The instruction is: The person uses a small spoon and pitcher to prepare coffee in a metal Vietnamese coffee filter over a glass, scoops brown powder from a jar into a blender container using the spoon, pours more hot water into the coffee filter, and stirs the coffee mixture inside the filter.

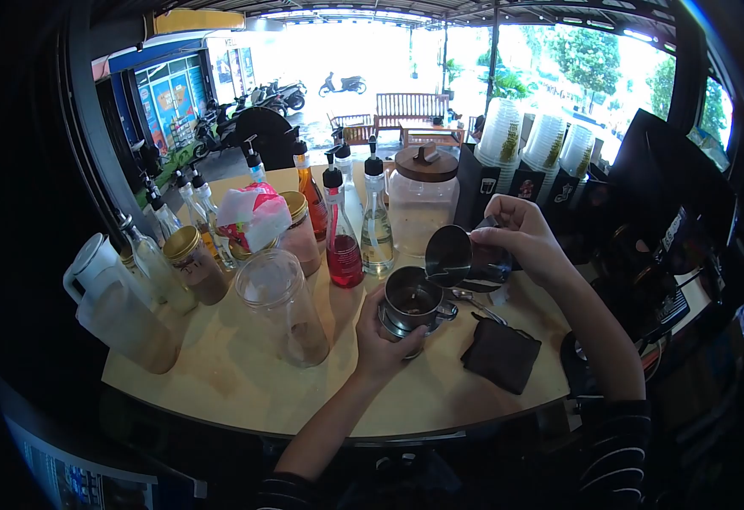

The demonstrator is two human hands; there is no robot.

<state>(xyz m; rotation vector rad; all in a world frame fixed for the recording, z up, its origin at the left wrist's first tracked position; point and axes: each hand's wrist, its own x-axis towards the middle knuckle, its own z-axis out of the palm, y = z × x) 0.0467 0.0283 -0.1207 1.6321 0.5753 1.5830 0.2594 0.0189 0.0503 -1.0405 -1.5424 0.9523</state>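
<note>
My left hand (pixel 378 344) is wrapped round a small metal drip filter (pixel 414 297), a steel cup with a flared base, which seems to sit on a small cup mostly hidden by my fingers. My right hand (pixel 520 234) grips a dark metal pitcher (pixel 449 257) and tilts it to the left, its rim just above the filter's right edge. Whether liquid flows between them is too dark to tell. A folded dark cloth (pixel 502 354) lies right of the filter, with a metal spoon-like utensil (pixel 480 307) behind it.
Pump bottles, one with red syrup (pixel 344 259), line the back of the wooden table (pixel 219 387). A clear jar (pixel 285 310) stands left of my left hand, with pitchers (pixel 125 323) farther left. Behind are a lidded dispenser (pixel 424 204) and stacked plastic cups (pixel 502 136).
</note>
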